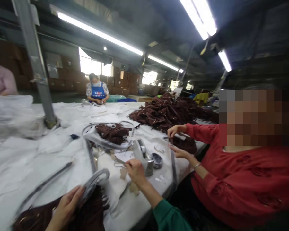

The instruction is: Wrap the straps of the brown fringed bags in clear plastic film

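Observation:
My left hand (65,207) is at the bottom left, its fingers curled on the rim of a clear plastic bag (95,181) that lies over a dark brown garment (86,215). My right hand (135,170), in a green sleeve, reaches over the white-covered table (38,163). It is closed in a pinch on a small metal tool (120,162) that looks like snips. A grey boxy device (142,157) stands just right of that hand.
A co-worker in red (243,179) sits at my right, both hands on a brown piece at the table edge. A bagged brown bundle (113,133), a big brown garment pile (168,110), a round tin (157,160) and a metal post (38,73) are nearby. Another person in a blue apron (97,91) works at the far side.

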The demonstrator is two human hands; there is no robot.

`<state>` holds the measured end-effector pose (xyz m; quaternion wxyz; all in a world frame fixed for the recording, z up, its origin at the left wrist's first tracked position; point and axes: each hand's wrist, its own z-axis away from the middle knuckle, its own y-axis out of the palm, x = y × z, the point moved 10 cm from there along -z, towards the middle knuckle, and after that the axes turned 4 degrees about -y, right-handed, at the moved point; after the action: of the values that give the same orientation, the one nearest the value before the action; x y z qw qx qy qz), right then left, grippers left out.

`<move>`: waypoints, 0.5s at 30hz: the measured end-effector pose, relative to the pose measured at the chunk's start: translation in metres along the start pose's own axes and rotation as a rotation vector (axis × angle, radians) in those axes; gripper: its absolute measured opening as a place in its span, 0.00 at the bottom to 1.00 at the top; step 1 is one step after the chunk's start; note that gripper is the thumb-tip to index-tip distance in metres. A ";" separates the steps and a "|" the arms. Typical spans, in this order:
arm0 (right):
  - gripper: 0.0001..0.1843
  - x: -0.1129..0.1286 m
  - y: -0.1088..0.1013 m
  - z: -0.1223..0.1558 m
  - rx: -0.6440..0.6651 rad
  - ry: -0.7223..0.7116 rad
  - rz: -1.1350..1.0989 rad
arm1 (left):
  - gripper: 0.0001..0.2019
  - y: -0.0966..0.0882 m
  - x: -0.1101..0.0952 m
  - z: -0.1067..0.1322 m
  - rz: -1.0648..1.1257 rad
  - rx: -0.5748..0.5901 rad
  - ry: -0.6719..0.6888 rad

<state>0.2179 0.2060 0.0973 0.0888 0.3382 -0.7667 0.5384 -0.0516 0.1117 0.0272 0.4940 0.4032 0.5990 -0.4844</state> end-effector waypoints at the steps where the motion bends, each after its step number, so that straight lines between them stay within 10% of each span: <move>1: 0.06 -0.006 0.001 0.004 0.028 -0.022 0.019 | 0.24 0.005 0.008 0.003 0.035 0.062 -0.049; 15: 0.09 -0.026 0.056 0.060 0.367 -0.099 0.114 | 0.20 0.021 0.018 0.001 0.203 0.133 -0.142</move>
<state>0.2168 0.1749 0.0171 -0.0427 0.3306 -0.6771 0.6561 -0.0346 0.1150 0.0058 0.5538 0.4582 0.4851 -0.4981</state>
